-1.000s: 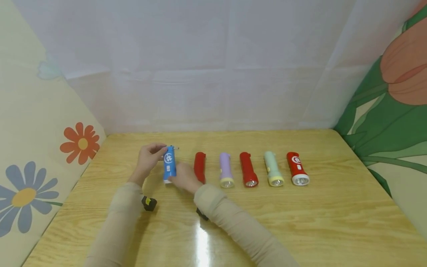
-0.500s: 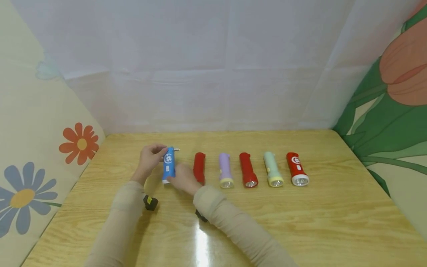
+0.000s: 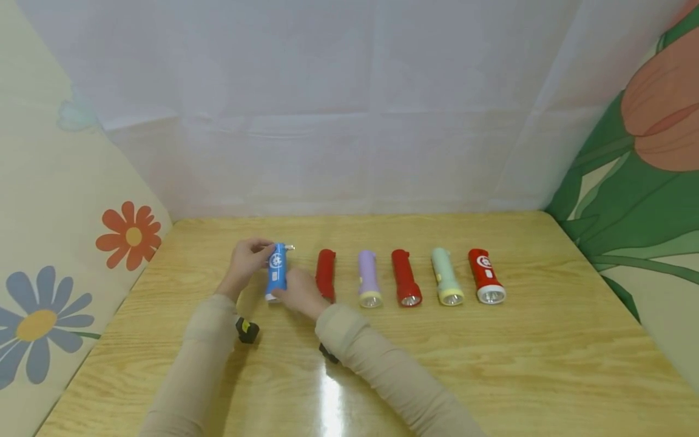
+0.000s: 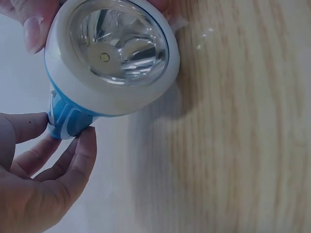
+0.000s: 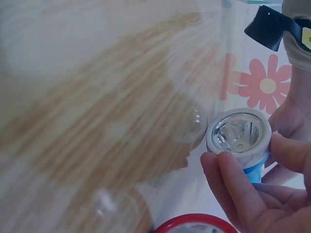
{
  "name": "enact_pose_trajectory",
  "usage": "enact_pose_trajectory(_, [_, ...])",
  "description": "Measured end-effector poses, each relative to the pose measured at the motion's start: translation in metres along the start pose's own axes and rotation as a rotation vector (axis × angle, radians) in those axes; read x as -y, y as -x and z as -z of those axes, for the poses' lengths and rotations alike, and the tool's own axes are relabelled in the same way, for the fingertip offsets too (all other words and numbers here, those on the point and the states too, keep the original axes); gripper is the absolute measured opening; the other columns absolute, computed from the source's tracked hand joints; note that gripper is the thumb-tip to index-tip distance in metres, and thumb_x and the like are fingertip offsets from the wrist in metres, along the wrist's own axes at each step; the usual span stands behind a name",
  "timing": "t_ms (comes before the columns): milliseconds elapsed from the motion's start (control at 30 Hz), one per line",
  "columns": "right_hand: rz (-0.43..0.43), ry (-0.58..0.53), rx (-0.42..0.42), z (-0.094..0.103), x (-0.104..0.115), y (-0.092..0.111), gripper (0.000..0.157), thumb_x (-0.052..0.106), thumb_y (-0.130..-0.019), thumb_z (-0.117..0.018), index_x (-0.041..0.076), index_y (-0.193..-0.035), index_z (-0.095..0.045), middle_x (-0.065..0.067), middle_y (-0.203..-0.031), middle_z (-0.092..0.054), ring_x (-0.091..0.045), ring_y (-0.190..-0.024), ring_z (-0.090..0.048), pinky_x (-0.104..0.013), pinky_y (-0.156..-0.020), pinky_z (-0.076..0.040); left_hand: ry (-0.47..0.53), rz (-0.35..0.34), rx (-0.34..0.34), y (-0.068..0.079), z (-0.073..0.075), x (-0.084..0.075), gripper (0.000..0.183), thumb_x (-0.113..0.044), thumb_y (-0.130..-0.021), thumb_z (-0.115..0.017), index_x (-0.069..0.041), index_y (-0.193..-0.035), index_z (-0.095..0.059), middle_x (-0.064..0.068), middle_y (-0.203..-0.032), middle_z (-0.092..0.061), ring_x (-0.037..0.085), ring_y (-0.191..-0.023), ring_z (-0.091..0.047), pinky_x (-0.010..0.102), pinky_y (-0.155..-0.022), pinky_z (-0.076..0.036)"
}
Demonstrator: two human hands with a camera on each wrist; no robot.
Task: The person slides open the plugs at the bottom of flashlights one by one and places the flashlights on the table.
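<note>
A blue flashlight (image 3: 276,267) with a white lamp head (image 4: 63,63) is at the left end of the row, its lens facing the near side. My left hand (image 3: 244,264) pinches its narrow far end between thumb and fingers. At the lamp head, my right hand (image 3: 302,292) grips the white rim (image 5: 265,138) with thumb and fingertips. A small silver piece (image 3: 289,247) sticks out to the right from the far end. White markings show on the blue body. In the head view the right hand partly covers the lamp head.
Rightward on the wooden table (image 3: 491,370) lie a red flashlight (image 3: 326,273), a purple one (image 3: 368,273), another red one (image 3: 405,276), a mint-green one (image 3: 446,273) and a red-and-white one (image 3: 485,270). A white cloth (image 3: 349,121) hangs behind.
The far end of the blue flashlight and the left hand have shifted slightly toward the near side. Both hands keep their hold; the other flashlights stay put.
</note>
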State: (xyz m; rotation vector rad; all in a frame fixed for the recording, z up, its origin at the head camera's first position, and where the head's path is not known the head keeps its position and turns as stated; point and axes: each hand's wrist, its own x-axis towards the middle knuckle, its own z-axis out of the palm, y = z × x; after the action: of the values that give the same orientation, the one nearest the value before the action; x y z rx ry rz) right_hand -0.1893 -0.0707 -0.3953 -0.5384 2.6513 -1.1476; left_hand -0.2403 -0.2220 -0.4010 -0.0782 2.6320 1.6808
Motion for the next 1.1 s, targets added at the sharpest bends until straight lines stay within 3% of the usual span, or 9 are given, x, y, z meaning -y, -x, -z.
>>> enact_pose_trajectory(733, [0.022,0.044,-0.002,0.0015,-0.0025,0.0001,0.024,0.018,-0.087,-0.061,-0.004,-0.097,-0.059,-0.006,-0.072,-0.058,-0.01,-0.056,-0.049,-0.018,-0.048,-0.04,-0.025,0.068,0.121,-0.0041,-0.0017,0.0032,0.036,-0.008,-0.094,-0.047,0.013,-0.123,-0.045,0.031,-0.121,-0.048,0.038,-0.104,-0.054,0.037,-0.085,-0.048])
enact_pose_trajectory(1100, [0.028,0.052,-0.011,0.0011,-0.004,-0.0005,0.025,0.019,-0.088,-0.059,-0.004,-0.097,-0.059,-0.007,-0.072,-0.059,-0.01,-0.056,-0.05,-0.018,-0.047,-0.041,-0.08,0.017,0.167,-0.0092,-0.0024,0.0085,0.034,-0.004,-0.091,-0.049,0.015,-0.119,-0.047,0.032,-0.115,-0.051,0.033,-0.095,-0.057,0.034,-0.08,-0.05])
